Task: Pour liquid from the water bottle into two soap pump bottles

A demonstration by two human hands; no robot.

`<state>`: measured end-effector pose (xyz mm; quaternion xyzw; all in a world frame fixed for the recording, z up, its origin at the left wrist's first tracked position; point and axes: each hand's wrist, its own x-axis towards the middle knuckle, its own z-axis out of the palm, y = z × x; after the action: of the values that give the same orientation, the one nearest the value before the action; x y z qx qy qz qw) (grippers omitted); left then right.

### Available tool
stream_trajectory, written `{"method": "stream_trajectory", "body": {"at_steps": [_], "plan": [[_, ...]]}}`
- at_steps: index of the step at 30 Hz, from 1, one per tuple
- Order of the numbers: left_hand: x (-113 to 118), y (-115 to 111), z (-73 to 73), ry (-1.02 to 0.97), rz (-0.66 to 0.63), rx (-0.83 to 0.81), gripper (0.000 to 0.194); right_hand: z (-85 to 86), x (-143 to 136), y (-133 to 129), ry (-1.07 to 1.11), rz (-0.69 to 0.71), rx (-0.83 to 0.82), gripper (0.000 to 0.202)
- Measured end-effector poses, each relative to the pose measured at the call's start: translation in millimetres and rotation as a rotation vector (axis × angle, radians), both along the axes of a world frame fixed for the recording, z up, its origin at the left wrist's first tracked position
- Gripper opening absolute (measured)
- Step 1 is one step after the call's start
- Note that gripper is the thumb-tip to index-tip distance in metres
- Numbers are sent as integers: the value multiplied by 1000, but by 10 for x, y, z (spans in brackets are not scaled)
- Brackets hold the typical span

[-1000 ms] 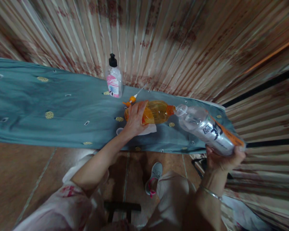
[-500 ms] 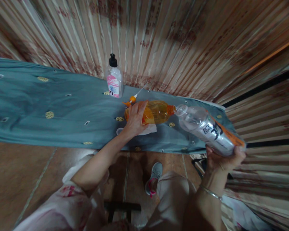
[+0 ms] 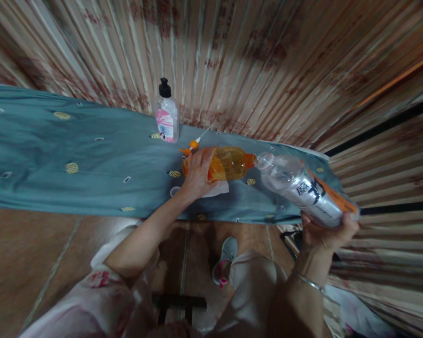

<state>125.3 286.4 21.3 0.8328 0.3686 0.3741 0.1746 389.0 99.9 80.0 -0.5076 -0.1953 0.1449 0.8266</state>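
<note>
My left hand is wrapped round an orange see-through bottle, whose threaded neck points right. My right hand grips the lower end of a clear plastic bottle with a silver, black and orange label. The clear bottle's open mouth meets the orange bottle's mouth; whether they touch is hard to tell. Behind my left hand lies an orange spray nozzle with a thin tube. Partly under the orange bottle is a white sheet, and a small clear cap lies left of it.
A clear pump bottle with a black top and pink label stands at the back of the narrow table with a teal cloth. A pleated curtain hangs behind. Below are a dark stool and a shoe.
</note>
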Motion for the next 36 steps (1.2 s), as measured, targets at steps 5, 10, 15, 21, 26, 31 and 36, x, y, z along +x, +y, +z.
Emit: {"method": "stream_trajectory", "body": {"at_steps": [5,10,15,21,26,31,36], "plan": [[8,2,-5,-13,-2,-5,96,1,1,5,-8,-3,-6,49],[17,-1,-4,-17,3,-5,96,11,-9,8,-15,-5,-12,47],[15,-11,14,-6,17,-9,96,28,-26,11,-13,9,-4,45],[12,0,0,-22,2,5,93,31,-35,12,-17,7,-2,42],[7,5,-6,-14,1,8,94,23,-23,4,-15,13,0,45],[14,-2,5,0,13,-2,93,2,2,-3,-7,-2,9,43],[16,5,-11,-17,8,-12,93,10,-4,8,-30,-3,4,45]]}}
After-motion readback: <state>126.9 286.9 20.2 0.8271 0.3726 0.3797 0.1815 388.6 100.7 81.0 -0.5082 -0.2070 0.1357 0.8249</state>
